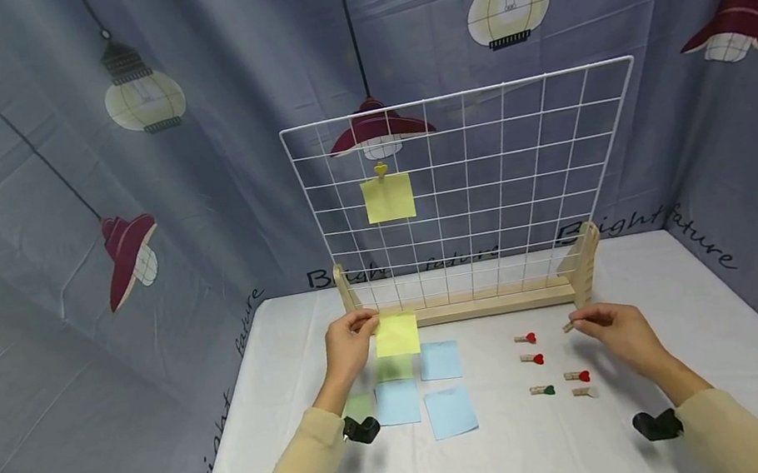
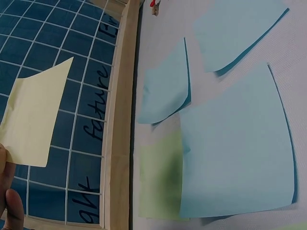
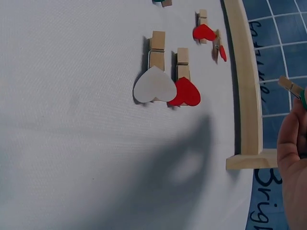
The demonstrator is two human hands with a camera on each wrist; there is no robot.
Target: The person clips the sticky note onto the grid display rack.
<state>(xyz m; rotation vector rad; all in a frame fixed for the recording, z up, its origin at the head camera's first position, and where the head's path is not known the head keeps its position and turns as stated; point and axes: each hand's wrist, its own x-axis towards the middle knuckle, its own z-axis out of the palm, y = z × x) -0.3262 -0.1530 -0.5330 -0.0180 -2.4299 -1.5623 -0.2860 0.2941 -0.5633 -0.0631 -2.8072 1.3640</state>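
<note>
My left hand (image 1: 349,347) pinches a yellow sticky note (image 1: 398,336) by its left edge, in front of the wire grid's lower left. In the left wrist view the note (image 2: 36,120) hangs off the fingers, its corner lifted. A small wooden clothespin (image 1: 568,327) is between the thumb and fingers of my right hand (image 1: 616,328). The right wrist view shows this clothespin (image 3: 286,83) with a bit of green at the fingers. Another yellow note (image 1: 388,199) hangs on the white wire grid (image 1: 489,170) under a yellow heart clothespin (image 1: 381,169).
Blue notes (image 1: 451,412) and green notes (image 1: 393,368) lie on the white table (image 1: 526,464) at left. Several heart clothespins, such as a red one (image 1: 533,359) and a white one (image 3: 155,85), lie at right. The grid stands in a wooden base (image 1: 494,306) before a grey-blue curtain.
</note>
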